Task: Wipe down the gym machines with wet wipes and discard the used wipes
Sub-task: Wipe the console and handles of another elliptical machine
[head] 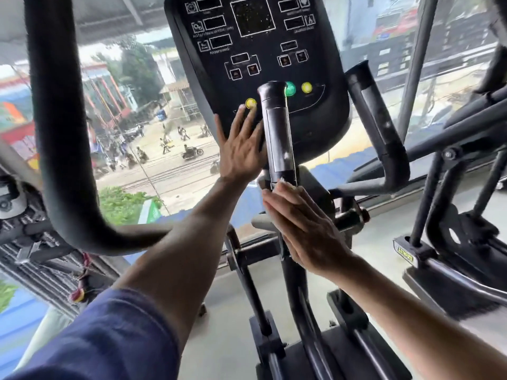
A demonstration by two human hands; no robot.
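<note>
Black console (263, 64) of a gym machine, left hand (241, 149) flat against its lower edge, fingers straight, right hand (304, 229) pressing a white wipe (285, 185) to the upright handle (277, 133), fingers extended.

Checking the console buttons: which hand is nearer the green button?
Left. The left hand lies flat on the console, below-left of the green button; the right hand is lower, at the grip's base.
</note>
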